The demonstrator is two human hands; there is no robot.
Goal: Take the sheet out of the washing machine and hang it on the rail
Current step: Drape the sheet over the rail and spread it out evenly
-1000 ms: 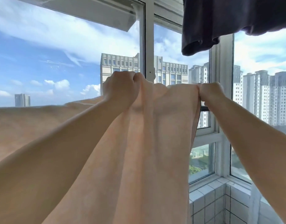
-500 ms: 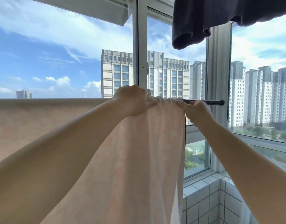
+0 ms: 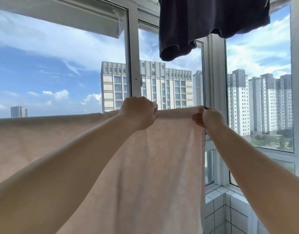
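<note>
A pale peach sheet [image 3: 155,166] hangs over a horizontal rail in front of the window and stretches away to the left edge of the view. The cloth hides the rail almost entirely; only its dark end [image 3: 205,108] shows at the sheet's right edge. My left hand [image 3: 138,114] grips the sheet's top fold at the rail. My right hand [image 3: 208,119] pinches the sheet's right top corner beside the rail's end. Between the hands the top edge lies flat and taut.
A dark garment [image 3: 209,22] hangs overhead at the top right. White window frames [image 3: 133,65] stand just behind the rail. A white tiled ledge [image 3: 219,198] runs along the lower right corner under the window.
Both hands lowered the bunched sheet onto the rail. My right hand then slid right along it, spreading the cloth until it covers nearly the whole bare rail end.
</note>
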